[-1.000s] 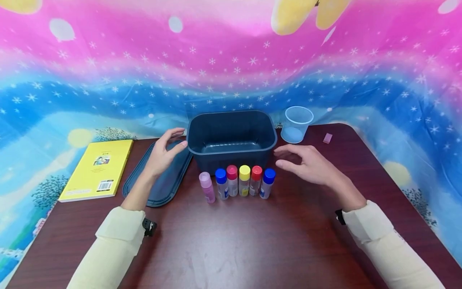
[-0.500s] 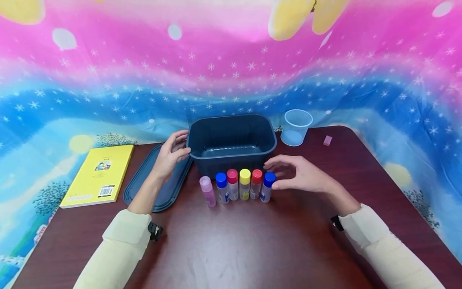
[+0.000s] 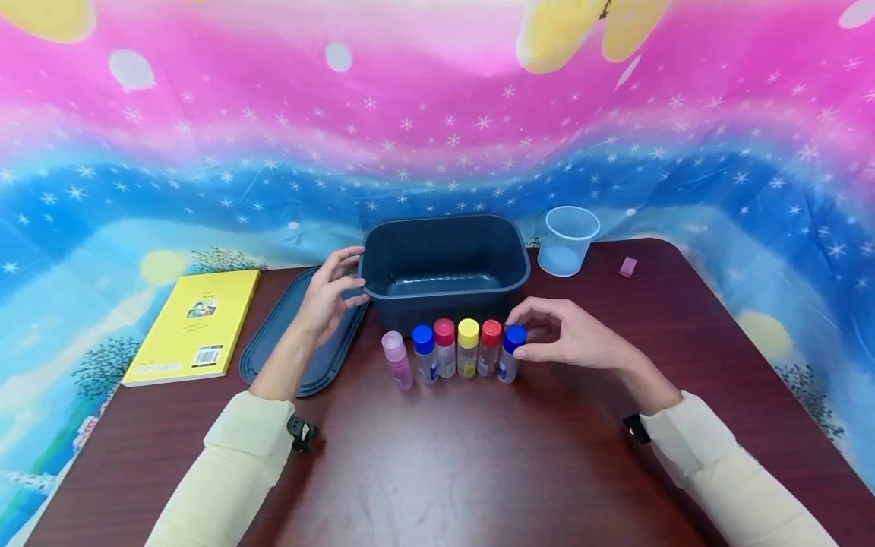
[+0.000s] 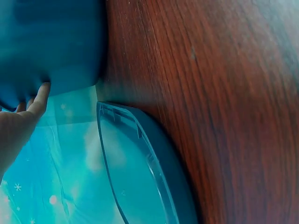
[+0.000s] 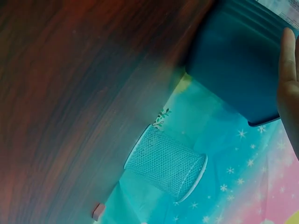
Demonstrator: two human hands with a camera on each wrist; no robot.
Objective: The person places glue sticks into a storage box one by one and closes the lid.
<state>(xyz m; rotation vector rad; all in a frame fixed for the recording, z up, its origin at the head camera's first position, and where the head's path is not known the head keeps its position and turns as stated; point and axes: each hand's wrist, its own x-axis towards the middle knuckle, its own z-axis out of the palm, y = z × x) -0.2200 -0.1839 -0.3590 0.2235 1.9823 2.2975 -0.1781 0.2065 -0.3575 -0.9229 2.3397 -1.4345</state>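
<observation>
The right grip (image 3: 576, 339) pinches the end blue-topped bottle (image 3: 513, 339) of 6, likely as it's nearest; the left grip (image 3: 325, 302), loose, touches the box (image 3: 444, 305), perhaps steadying it.

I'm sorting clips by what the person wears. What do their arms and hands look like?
The left hand and right hand are ungloved, with no rings showing. The left sleeve and right sleeve are cream, with wide turned-back cuffs. A small black device sits at the left wrist; a black piece shows at the right.
</observation>
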